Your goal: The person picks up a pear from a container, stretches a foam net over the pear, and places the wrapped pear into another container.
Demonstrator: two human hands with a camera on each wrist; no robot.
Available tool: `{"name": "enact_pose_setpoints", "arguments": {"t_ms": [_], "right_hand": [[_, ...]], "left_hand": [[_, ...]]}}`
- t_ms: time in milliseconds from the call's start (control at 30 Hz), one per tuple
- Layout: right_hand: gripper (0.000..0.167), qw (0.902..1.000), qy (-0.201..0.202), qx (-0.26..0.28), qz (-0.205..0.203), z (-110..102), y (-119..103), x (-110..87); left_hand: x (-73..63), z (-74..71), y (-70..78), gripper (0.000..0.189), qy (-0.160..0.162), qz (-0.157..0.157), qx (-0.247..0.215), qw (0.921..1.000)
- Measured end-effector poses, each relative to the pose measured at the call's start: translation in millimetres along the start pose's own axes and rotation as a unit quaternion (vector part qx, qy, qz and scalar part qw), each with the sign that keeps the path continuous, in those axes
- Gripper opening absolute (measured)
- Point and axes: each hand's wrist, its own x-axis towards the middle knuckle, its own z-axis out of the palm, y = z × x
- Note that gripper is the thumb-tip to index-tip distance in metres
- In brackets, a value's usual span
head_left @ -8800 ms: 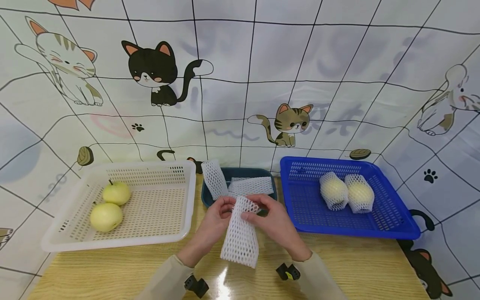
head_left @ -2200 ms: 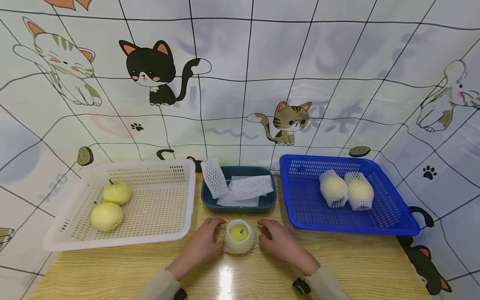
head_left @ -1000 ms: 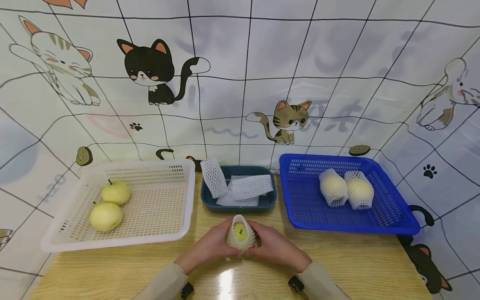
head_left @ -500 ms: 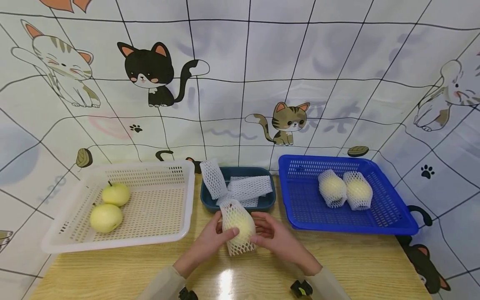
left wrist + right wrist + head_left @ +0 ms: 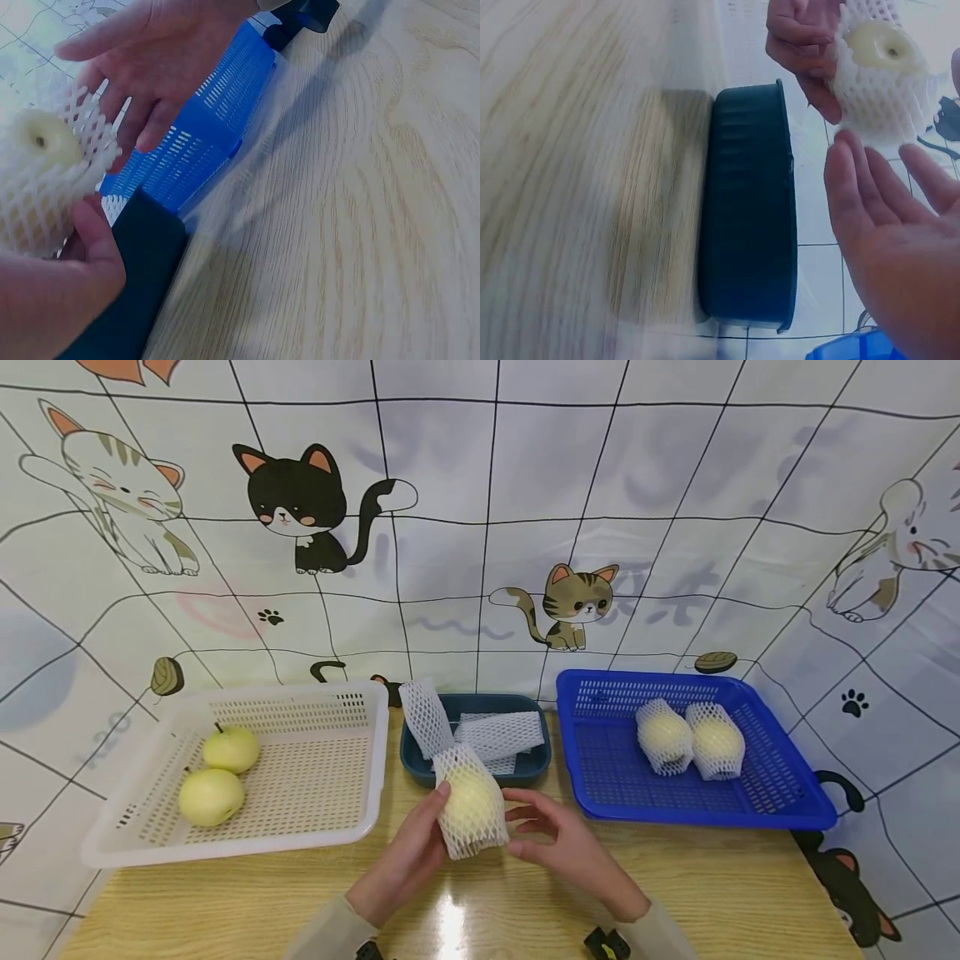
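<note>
In the head view, my left hand [image 5: 411, 850] holds a round yellow pear [image 5: 471, 806] wrapped in a white foam net sleeve, raised above the table's front. Its thumb lies along the near left side of the net. My right hand [image 5: 558, 843] is beside the net's right side, fingers loosely bent and spread. In the right wrist view, its fingertips [image 5: 847, 142] are just short of the foam net [image 5: 881, 112]. The bare end of the pear [image 5: 46, 141] shows through the net's opening in the left wrist view.
Behind the hands sits a dark teal tray [image 5: 408, 760] with several flat net sleeves [image 5: 501, 733]. To the left, a white basket [image 5: 300, 843] holds two bare pears [image 5: 212, 797]. A blue basket [image 5: 697, 817] on the right contains two netted pears [image 5: 716, 742].
The hands first handled an unfilled sleeve; later a pear stood in it on the table. It has since been lifted and tipped over. The right hand has just come away from it.
</note>
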Motion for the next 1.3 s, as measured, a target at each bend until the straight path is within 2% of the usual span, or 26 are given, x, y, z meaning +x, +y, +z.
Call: {"name": "enact_pose_setpoints", "arguments": {"t_ms": [133,200,333,400,533,800,967,1167,1300], "right_hand": [[0.065,0.9947,0.042,-0.077,-0.054,4.3,-1.7,-0.7],[0.066,0.9865,0.062,-0.122,-0.090,6.3,-1.1,-0.7],[0.062,0.9636,0.085,-0.203,-0.152,9.5,-0.4,-1.0],[0.061,0.9555,0.084,-0.232,-0.163,11.5,-1.7,-1.7],[0.062,0.9425,0.082,-0.277,-0.169,15.3,-3.6,-2.8],[0.050,0.9215,0.122,-0.311,-0.198,17.3,-3.1,0.5],[0.035,0.9146,0.150,-0.303,-0.222,17.0,-2.2,0.2],[0.009,0.8960,0.149,-0.306,-0.285,18.1,-1.0,1.3],[0.016,0.8874,0.132,-0.309,-0.316,20.3,0.2,0.4]], "left_hand": [[1.6,1.1,-1.4,0.075,0.023,-0.004,0.021,0.9995],[1.6,1.0,-2.9,0.077,0.031,-0.011,0.035,0.9988],[1.1,3.6,-5.0,0.082,0.032,-0.033,0.025,0.9986],[1.7,5.8,-5.5,0.083,0.028,-0.039,0.008,0.9988],[3.4,9.0,-7.0,0.081,0.028,-0.031,-0.002,0.9991],[4.1,12.9,-10.3,0.078,0.029,-0.017,0.006,0.9994],[1.7,15.2,-11.1,0.072,0.037,-0.022,0.013,0.9990],[3.0,16.1,-10.5,0.071,0.043,-0.013,0.025,0.9987],[4.6,15.5,-10.8,0.069,0.047,-0.009,0.037,0.9982]]}}
